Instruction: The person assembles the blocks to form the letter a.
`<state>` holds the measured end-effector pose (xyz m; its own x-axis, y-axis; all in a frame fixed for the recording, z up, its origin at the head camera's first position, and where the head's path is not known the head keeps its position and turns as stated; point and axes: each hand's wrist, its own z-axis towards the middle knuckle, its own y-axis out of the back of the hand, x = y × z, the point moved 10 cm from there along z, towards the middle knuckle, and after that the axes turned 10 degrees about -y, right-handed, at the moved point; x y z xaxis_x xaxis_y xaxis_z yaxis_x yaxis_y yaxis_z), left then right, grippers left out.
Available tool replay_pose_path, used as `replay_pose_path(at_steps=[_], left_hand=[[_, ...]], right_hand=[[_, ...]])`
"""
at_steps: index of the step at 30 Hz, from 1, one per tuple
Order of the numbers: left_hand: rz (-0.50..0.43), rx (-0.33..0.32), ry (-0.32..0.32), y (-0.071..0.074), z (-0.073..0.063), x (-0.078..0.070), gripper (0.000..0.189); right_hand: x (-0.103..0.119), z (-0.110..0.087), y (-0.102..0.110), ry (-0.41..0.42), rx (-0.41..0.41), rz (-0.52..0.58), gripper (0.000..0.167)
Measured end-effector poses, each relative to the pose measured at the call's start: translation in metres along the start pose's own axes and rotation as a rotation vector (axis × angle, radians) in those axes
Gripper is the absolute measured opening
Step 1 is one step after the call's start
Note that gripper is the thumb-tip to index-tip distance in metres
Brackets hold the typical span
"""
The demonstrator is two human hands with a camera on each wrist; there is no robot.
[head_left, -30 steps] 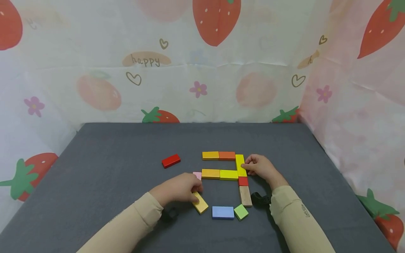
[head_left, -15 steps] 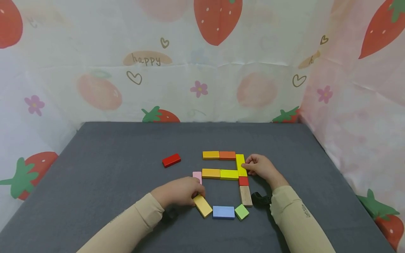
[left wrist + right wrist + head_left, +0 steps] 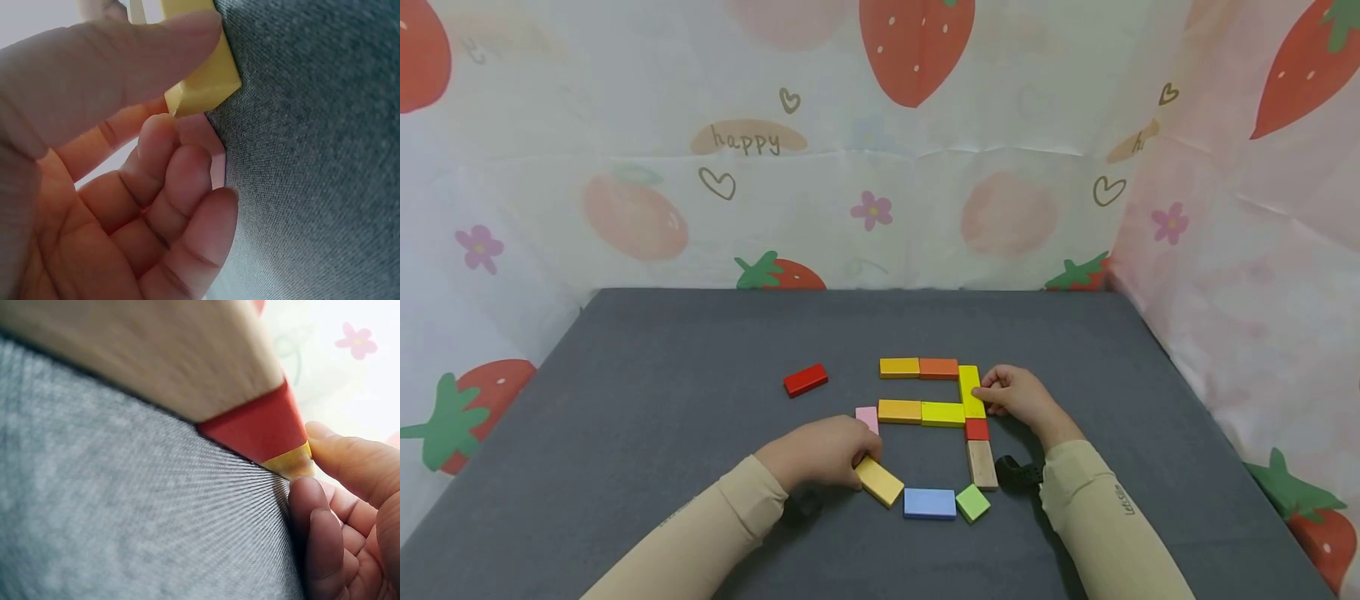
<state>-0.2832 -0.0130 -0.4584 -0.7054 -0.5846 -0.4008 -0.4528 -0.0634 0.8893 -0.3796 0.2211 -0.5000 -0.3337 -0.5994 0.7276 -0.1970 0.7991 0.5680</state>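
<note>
My left hand (image 3: 827, 450) pinches a pale yellow wooden block (image 3: 880, 482) at its left end; in the left wrist view the thumb lies along the block's face. The block lies slanted, its right corner close to a blue block (image 3: 929, 504). Just beyond the knuckles is a pink block (image 3: 867, 418), partly hidden by the hand. At the right, my right hand (image 3: 1018, 400) holds a bright yellow upright-running block (image 3: 972, 392) between thumb and curled fingers. Below that block a red square block (image 3: 977, 429) and a bare wood block (image 3: 982, 464) continue the line, as the right wrist view shows.
A yellow-orange block (image 3: 899, 368) and an orange block (image 3: 938, 369) form the far row. The middle row has an orange-yellow block (image 3: 900, 412) and a yellow block (image 3: 943, 414). A green block (image 3: 973, 503) sits turned by the blue one. A loose red block (image 3: 806, 380) lies left on the grey cloth (image 3: 700, 350).
The pale yellow block has shifted right toward the blue block and turned to lie more crosswise, with the left hand following slightly. The right hand stays on its bright yellow block.
</note>
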Motion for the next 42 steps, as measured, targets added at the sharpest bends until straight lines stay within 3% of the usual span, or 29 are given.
replay_pose_path(at_steps=[9,15,20,23,26,32,42], left_hand=[[-0.004,-0.026,0.006,0.004,-0.001,-0.001,0.018],[-0.119,-0.074,0.025,0.014,-0.004,0.009,0.019],[-0.127,-0.221,0.165,0.032,-0.005,0.034,0.025],[-0.132,-0.248,0.265,0.033,-0.003,0.048,0.039],[-0.137,-0.213,0.305,0.026,0.001,0.054,0.048],[-0.141,-0.164,0.305,0.016,0.005,0.055,0.053],[-0.133,-0.150,0.259,0.017,0.004,0.052,0.040]], right_hand=[[0.000,-0.001,0.002,-0.014,-0.010,-0.004,0.025],[0.001,-0.002,0.003,-0.015,-0.011,-0.005,0.026],[0.001,-0.002,0.003,-0.017,-0.015,-0.010,0.025],[0.000,-0.001,0.003,-0.018,-0.017,-0.007,0.025],[0.000,-0.001,0.002,-0.018,-0.012,-0.006,0.025],[-0.001,-0.001,0.000,-0.020,-0.009,-0.006,0.025],[0.000,0.000,0.001,-0.016,-0.011,-0.004,0.025]])
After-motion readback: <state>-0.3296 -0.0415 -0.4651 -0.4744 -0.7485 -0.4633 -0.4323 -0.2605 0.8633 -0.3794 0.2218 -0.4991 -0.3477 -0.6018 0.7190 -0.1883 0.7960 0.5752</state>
